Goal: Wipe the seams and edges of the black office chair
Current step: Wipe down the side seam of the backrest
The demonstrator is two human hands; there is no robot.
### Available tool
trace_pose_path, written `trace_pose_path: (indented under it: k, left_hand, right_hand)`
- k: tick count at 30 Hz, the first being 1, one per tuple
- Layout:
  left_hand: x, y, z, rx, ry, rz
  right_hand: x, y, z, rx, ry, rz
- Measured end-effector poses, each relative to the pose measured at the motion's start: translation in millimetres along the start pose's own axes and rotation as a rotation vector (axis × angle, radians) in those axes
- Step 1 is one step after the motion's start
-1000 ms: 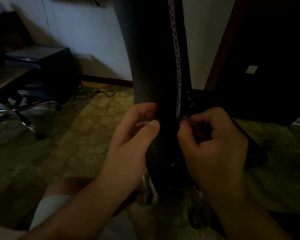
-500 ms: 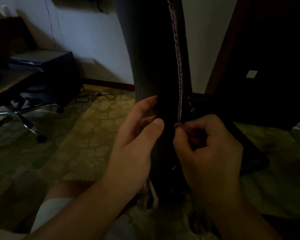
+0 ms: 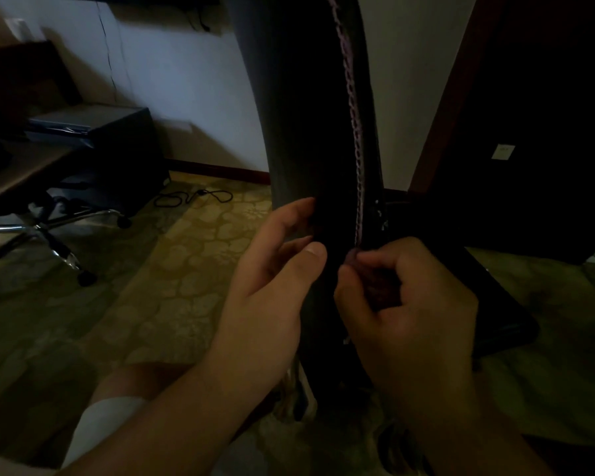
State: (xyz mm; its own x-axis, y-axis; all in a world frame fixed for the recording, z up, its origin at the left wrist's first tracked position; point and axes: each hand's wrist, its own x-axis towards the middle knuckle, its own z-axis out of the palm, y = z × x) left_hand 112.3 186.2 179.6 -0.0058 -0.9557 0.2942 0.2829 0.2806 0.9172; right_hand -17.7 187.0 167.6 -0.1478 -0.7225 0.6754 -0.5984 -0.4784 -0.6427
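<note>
The black office chair's backrest [image 3: 299,132] stands upright in front of me, seen almost edge-on. A pinkish stitched seam [image 3: 352,132] runs down its right side. My left hand [image 3: 272,286] grips the backrest, thumb pressed on the near face and fingers wrapped to the far side. My right hand [image 3: 409,304] is curled at the lower end of the visible seam and pinches a small dark wad [image 3: 375,286], seemingly a cloth, against the stitching. The chair's black seat [image 3: 495,304] sticks out to the right, behind my right hand.
A second chair's chrome star base [image 3: 49,235] stands at the left under a desk [image 3: 24,166]. A black cabinet [image 3: 124,149] is against the wall, with a cable [image 3: 193,197] on the patterned carpet. A dark door [image 3: 547,115] fills the right. My knee [image 3: 134,383] is below.
My right hand has slid a little down the seam with the wad. My left hand keeps its grip, shifted only slightly.
</note>
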Motion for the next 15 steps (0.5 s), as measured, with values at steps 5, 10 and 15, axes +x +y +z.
trace_pose_path:
  k: [5,10,15]
  left_hand:
    - [0.5,0.8,-0.9,-0.009,-0.014,-0.007]
    - [0.3,0.5,-0.2,-0.020,-0.016,-0.009]
    - [1.1,1.0,-1.6,-0.016,-0.016,-0.016]
  right_hand:
    - [5.5,5.0,-3.1,0.032,0.054,0.051]
    - [4.2,3.5,-3.5,-0.025,0.044,-0.013]
    - [0.2,1.5,-0.2,-0.040,-0.023,-0.059]
